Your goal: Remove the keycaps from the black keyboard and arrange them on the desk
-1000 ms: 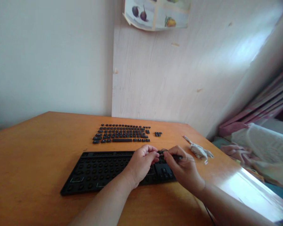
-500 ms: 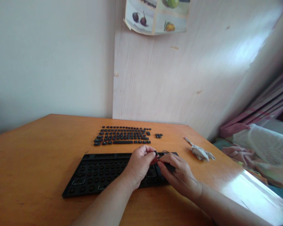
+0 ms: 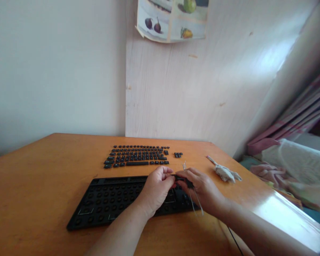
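A black keyboard base (image 3: 114, 193) with its key switches bare lies across the front of the table. Over its right part, my left hand (image 3: 158, 192) pinches what looks like a small black keycap (image 3: 179, 179), mostly covered by the fingers. Close against it, my right hand (image 3: 202, 188) is closed on a wire keycap puller (image 3: 198, 202). The puller's thin wire loops stick out above and below the fingers, and its dark handle is largely hidden in the hand. Both hands meet at the fingertips.
Behind the keyboard base, loose black keycaps (image 3: 137, 163) lie in rows, with a small cluster of keycaps (image 3: 178, 155) to their right. A grey-white cloth (image 3: 226, 173) and a thin brush-like stick (image 3: 211, 160) lie on the right. A black cable (image 3: 235, 240) runs by my right forearm.
My right hand has turned over the puller, so its wire loops now show above and below the fingers. My left hand keeps its pinch in nearly the same place. The view has shifted slightly.
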The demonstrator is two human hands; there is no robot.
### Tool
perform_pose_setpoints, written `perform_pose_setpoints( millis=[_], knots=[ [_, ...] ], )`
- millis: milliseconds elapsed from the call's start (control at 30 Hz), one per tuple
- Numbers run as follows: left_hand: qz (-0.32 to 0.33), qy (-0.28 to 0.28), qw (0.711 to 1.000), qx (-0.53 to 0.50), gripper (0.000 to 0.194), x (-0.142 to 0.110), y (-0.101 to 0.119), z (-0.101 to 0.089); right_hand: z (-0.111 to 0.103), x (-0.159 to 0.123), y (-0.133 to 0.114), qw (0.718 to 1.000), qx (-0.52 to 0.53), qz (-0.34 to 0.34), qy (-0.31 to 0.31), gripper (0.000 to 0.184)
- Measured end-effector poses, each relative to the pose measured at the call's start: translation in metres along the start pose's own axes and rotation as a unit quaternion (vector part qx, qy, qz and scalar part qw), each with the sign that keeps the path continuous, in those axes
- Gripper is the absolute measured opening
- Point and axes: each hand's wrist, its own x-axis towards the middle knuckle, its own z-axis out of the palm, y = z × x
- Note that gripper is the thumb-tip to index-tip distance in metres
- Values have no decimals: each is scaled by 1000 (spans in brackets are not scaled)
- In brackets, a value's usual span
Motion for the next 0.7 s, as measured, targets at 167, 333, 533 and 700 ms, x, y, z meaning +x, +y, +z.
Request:
perform_pose_setpoints(
  millis=[167, 333, 533, 700],
  knots=[
    [11, -14, 998, 53, 31, 0, -2, 0, -4, 0, -1, 999, 0, -12, -32, 24],
    [32, 13, 996, 84, 36, 1, 1, -3, -4, 2, 16, 1000, -2, 17, -1, 21],
    [52, 100, 989, 97, 33, 6, 5, -15, -7, 15, 72, 988, -29, 128, 79, 18],
    [58, 127, 985, 98, 35, 9, 6, -20, -3, 22, 121, 974, -84, 204, 45, 24]
  ],
)
